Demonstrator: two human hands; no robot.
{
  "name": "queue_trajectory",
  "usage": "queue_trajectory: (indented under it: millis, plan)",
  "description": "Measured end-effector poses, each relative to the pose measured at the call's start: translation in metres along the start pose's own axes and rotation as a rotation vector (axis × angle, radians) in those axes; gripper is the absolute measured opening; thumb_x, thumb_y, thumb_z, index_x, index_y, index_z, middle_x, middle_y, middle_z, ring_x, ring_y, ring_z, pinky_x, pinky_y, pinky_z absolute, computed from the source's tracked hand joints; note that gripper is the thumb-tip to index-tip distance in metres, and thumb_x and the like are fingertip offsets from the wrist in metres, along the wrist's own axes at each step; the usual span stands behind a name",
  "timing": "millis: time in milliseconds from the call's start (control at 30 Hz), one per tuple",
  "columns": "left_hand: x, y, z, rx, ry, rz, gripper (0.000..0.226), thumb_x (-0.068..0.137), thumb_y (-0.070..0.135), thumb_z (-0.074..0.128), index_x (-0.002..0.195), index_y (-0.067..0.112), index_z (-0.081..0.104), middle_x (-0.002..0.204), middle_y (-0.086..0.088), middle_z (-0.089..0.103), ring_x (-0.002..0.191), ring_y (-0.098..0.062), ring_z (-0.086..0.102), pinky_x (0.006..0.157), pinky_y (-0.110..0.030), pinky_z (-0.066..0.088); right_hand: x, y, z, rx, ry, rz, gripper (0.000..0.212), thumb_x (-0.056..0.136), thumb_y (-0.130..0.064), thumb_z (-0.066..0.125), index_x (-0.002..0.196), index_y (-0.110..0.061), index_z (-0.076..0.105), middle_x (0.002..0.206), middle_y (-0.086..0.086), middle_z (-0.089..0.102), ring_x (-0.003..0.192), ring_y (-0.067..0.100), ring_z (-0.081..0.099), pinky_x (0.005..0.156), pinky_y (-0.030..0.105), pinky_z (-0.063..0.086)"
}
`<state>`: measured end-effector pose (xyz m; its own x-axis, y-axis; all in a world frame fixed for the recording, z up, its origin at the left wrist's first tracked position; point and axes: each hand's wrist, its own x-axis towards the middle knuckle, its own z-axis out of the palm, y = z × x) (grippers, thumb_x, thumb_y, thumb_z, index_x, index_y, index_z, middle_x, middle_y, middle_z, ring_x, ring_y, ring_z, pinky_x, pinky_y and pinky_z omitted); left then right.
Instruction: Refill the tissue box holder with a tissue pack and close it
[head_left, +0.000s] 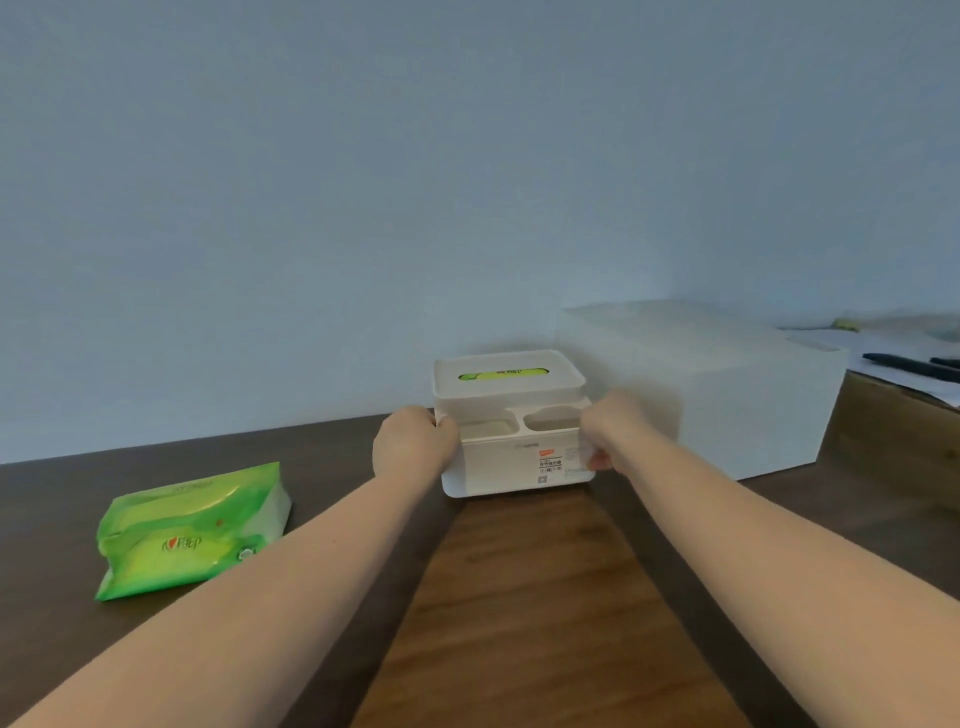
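A white tissue box holder (511, 465) stands on the dark wooden table near the wall, with two small front compartments and a label on its front. Its lid (509, 375) sits on top, and green packaging shows through the lid's slot. My left hand (413, 444) grips the holder's left side. My right hand (610, 431) grips its right side, thumb on the front corner. A green tissue pack (192, 530) lies on the table to the left, apart from both hands.
A large white box (727, 395) stands right of the holder against the wall. Papers and dark pens (914, 366) lie on a lighter surface at far right. The wall runs close behind the holder.
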<state>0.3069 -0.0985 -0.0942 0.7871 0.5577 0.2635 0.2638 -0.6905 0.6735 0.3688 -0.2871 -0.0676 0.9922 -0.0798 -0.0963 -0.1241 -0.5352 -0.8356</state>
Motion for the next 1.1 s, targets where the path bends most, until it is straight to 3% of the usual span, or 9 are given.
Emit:
queue_trajectory:
  millis: [67, 167, 267, 400, 567, 733, 900, 1100]
  plan:
    - [0.013, 0.002, 0.009, 0.001, 0.012, 0.005, 0.04, 0.086, 0.018, 0.049, 0.051, 0.012, 0.03, 0.049, -0.002, 0.033, 0.044, -0.019, 0.028, 0.045, -0.026, 0.019, 0.014, -0.006, 0.004, 0.005, 0.018, 0.005, 0.018, 0.09, 0.008, 0.044, 0.101, 0.0, 0.056, 0.1, 0.025, 0.058, 0.059, 0.032, 0.055, 0.075, 0.042, 0.059]
    - [0.034, 0.004, 0.02, -0.01, 0.002, 0.003, 0.039, 0.085, 0.017, 0.048, 0.053, 0.013, 0.027, 0.05, -0.002, 0.03, 0.045, -0.02, 0.025, 0.046, -0.025, 0.018, 0.032, -0.013, 0.007, -0.002, 0.054, 0.018, 0.01, 0.091, 0.004, 0.046, 0.095, -0.002, 0.052, 0.079, 0.017, 0.053, 0.054, 0.029, 0.051, 0.081, 0.045, 0.06]
    - [0.049, 0.007, 0.028, -0.01, -0.013, -0.002, 0.036, 0.084, 0.017, 0.047, 0.053, 0.012, 0.029, 0.051, -0.003, 0.033, 0.045, -0.02, 0.026, 0.045, -0.025, 0.02, 0.045, -0.016, 0.009, -0.054, 0.081, 0.015, 0.009, 0.089, 0.002, 0.047, 0.091, -0.002, 0.055, 0.068, 0.012, 0.051, 0.053, 0.027, 0.054, 0.078, 0.042, 0.061]
    - [0.06, 0.008, 0.038, -0.021, -0.014, -0.02, 0.039, 0.083, 0.016, 0.048, 0.051, 0.013, 0.026, 0.049, -0.003, 0.032, 0.044, -0.021, 0.025, 0.045, -0.025, 0.018, 0.06, -0.018, 0.012, -0.143, 0.125, -0.017, 0.02, 0.089, -0.005, 0.048, 0.07, -0.005, 0.053, 0.062, 0.01, 0.055, 0.052, 0.026, 0.059, 0.066, 0.035, 0.059]
    - [0.065, 0.012, 0.045, -0.021, -0.03, -0.029, 0.037, 0.081, 0.015, 0.047, 0.052, 0.014, 0.025, 0.051, -0.002, 0.03, 0.045, -0.021, 0.023, 0.046, -0.024, 0.017, 0.071, -0.012, 0.016, -0.147, 0.171, -0.019, 0.021, 0.086, -0.01, 0.049, 0.065, -0.009, 0.052, 0.072, 0.01, 0.06, 0.09, 0.033, 0.072, 0.071, 0.035, 0.054]
    - [0.064, 0.016, 0.043, -0.033, -0.031, -0.047, 0.039, 0.082, 0.012, 0.047, 0.051, 0.014, 0.023, 0.049, -0.001, 0.025, 0.045, -0.02, 0.02, 0.046, -0.024, 0.014, 0.069, -0.007, 0.014, -0.159, 0.18, -0.075, 0.024, 0.084, -0.007, 0.05, 0.061, -0.011, 0.048, 0.088, 0.015, 0.068, 0.089, 0.034, 0.07, 0.066, 0.033, 0.05]
    - [0.064, 0.016, 0.042, -0.039, -0.051, -0.041, 0.041, 0.086, 0.016, 0.046, 0.052, 0.015, 0.023, 0.051, -0.001, 0.026, 0.046, -0.019, 0.021, 0.046, -0.026, 0.015, 0.058, -0.005, 0.01, -0.186, 0.146, -0.067, 0.026, 0.088, -0.008, 0.045, 0.062, -0.011, 0.048, 0.08, 0.011, 0.063, 0.07, 0.03, 0.061, 0.046, 0.025, 0.035]
    - [0.046, 0.005, 0.036, -0.141, -0.038, -0.005, 0.051, 0.101, 0.031, 0.033, 0.055, 0.011, 0.04, 0.059, -0.004, 0.046, 0.062, -0.025, 0.045, 0.056, -0.031, 0.031, 0.04, -0.002, -0.004, -0.132, 0.093, -0.08, 0.017, 0.087, -0.008, 0.045, 0.079, -0.008, 0.06, 0.088, 0.014, 0.07, 0.076, 0.033, 0.073, 0.067, 0.033, 0.057]
